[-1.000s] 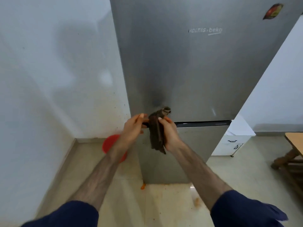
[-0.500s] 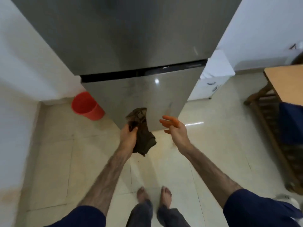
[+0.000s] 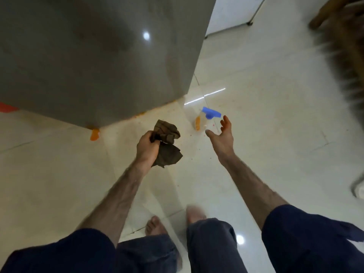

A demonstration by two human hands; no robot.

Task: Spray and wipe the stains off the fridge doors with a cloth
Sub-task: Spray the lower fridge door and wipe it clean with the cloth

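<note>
The grey fridge's lower door (image 3: 102, 62) fills the upper left. My left hand (image 3: 146, 147) grips a crumpled brown cloth (image 3: 166, 143) below the door's bottom corner. A clear spray bottle (image 3: 204, 120) with a blue trigger head stands on the floor near the fridge's right corner. My right hand (image 3: 221, 137) is stretched toward the bottle with fingers spread, a short gap short of it, holding nothing.
Orange splashes (image 3: 95, 134) mark the pale tiled floor (image 3: 266, 107) along the fridge's base. A red bucket edge (image 3: 6, 107) shows at far left. A white cabinet (image 3: 232, 14) stands behind the fridge, blurred wooden furniture (image 3: 342, 32) at upper right. My bare feet (image 3: 155, 225) are below.
The view has tipped down to the floor. The cloth passed from both hands into my left hand alone. My right hand let go and has reached out toward the spray bottle, now in view.
</note>
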